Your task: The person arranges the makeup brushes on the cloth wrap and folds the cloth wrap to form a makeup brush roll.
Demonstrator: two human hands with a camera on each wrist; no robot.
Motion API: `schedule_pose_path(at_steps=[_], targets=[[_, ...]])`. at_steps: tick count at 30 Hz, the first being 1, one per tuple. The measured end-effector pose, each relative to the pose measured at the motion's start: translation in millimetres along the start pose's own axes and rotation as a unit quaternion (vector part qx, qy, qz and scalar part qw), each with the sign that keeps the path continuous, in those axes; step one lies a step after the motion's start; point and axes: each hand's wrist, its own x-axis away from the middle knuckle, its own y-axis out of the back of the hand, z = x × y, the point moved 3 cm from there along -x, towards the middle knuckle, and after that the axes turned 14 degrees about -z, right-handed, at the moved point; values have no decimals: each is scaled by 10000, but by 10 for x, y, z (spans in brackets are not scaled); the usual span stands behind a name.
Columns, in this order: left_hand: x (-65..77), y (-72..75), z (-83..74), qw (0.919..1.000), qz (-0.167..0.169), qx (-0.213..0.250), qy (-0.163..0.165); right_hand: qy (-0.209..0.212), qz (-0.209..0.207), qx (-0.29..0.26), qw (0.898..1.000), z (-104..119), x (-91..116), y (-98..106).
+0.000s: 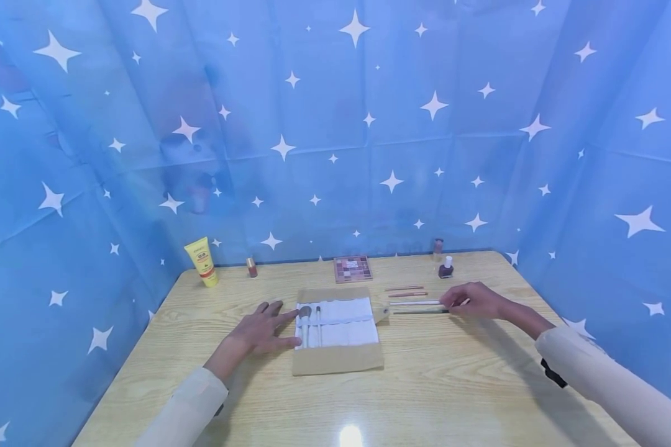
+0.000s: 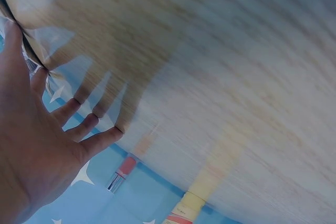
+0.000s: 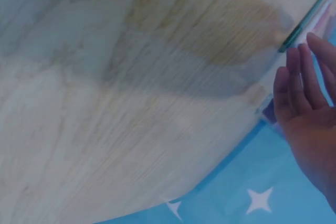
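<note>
A tan fabric brush roll (image 1: 338, 362) lies open on the table, its white inside (image 1: 346, 332) facing up. Two makeup brushes sit in its left part, a broad one (image 1: 305, 312) and a thinner one (image 1: 319, 326). My left hand (image 1: 260, 329), fingers spread, rests at the roll's left edge. To the right of the roll, my right hand (image 1: 475, 298) pinches the right end of a slim white makeup brush (image 1: 414, 303); the fingers hide that end. Just in front of it lies a dark thin stick (image 1: 422, 312), also seen close to the fingers as a dark green stick (image 3: 310, 17).
Two brownish thin sticks, one (image 1: 408, 293) nearer, lie behind the white brush. Along the back stand a yellow tube (image 1: 202, 262), a small red bottle (image 1: 251, 267), an eyeshadow palette (image 1: 353, 269) and a dark nail polish bottle (image 1: 446, 268). A blue starred curtain (image 1: 324, 124) surrounds the table.
</note>
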Motion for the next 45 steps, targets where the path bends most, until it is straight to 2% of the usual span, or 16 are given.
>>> schedule_pose_path(at_steps=[6, 13, 20, 29, 36, 45], targets=[[7, -4, -6, 10000, 6, 85, 1, -296, -57, 22, 9995, -79, 56, -32], [8, 0, -13, 10000, 15, 53, 0, -75, -209, 184, 9996, -123, 78, -86], [11, 4, -17, 10000, 28, 51, 5, -321, -311, 539, 9975, -183, 93, -125], [7, -5, -4, 9999, 49, 91, 52, -6, -231, 408, 9989, -88, 82, -89], [8, 12, -9, 9999, 47, 84, 46, 257, -441, 225, 9984, 53, -10, 34], [15, 2, -19, 10000, 38, 76, 39, -315, -943, 47, 9950, 122, -114, 113]])
